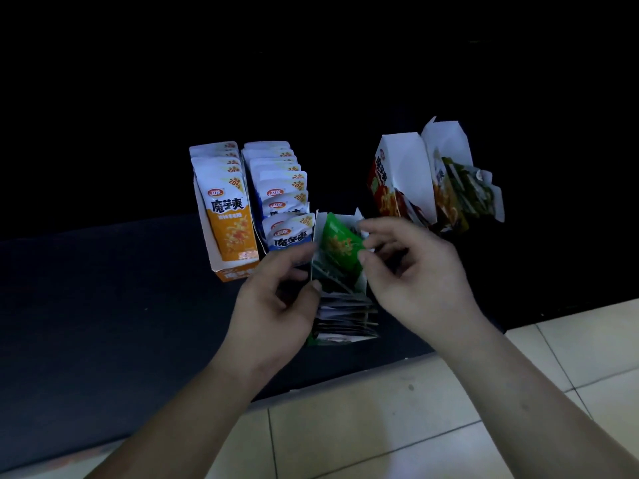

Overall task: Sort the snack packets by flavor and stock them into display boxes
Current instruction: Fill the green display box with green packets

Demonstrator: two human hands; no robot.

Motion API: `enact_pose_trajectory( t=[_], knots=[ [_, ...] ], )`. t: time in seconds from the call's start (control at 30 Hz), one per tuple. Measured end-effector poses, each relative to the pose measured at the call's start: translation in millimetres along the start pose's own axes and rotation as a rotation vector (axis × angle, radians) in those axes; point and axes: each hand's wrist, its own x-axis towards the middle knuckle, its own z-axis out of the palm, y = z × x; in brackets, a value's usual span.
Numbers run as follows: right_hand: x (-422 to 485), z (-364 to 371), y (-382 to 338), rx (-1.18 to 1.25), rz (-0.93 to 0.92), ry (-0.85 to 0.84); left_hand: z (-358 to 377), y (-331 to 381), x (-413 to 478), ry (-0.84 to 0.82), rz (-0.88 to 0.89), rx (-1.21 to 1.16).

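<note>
A green snack packet is pinched at its right edge by my right hand, tilted over an open display box that holds several more green packets. My left hand grips that box's left wall. To the left stand an orange box with several orange packets upright in it and a row of blue packets beside it.
At the back right a red and white box leans open, with mixed packets in a second white box next to it. Everything rests on a dark counter. Pale floor tiles lie below its front edge.
</note>
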Motion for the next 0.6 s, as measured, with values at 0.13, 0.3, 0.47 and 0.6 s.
enact_pose_trajectory(
  t=[0.13, 0.3, 0.47, 0.6],
  knots=[
    [12.1, 0.4, 6.3, -0.141, 0.081, -0.007, 2.7, -2.3, -2.9, -0.093, -0.001, 0.039],
    [14.1, 20.1, 6.5, -0.251, 0.105, -0.065, -2.9, -5.2, -9.6, -0.088, 0.000, 0.073],
    [12.0, 18.2, 11.1, -0.256, 0.019, 0.029, -5.7, -2.2, -7.9, -0.083, -0.028, 0.088],
    [11.0, 4.1, -5.1, -0.095, 0.010, 0.109, -5.7, 19.5, 2.1, -0.002, -0.039, -0.016]
  ],
)
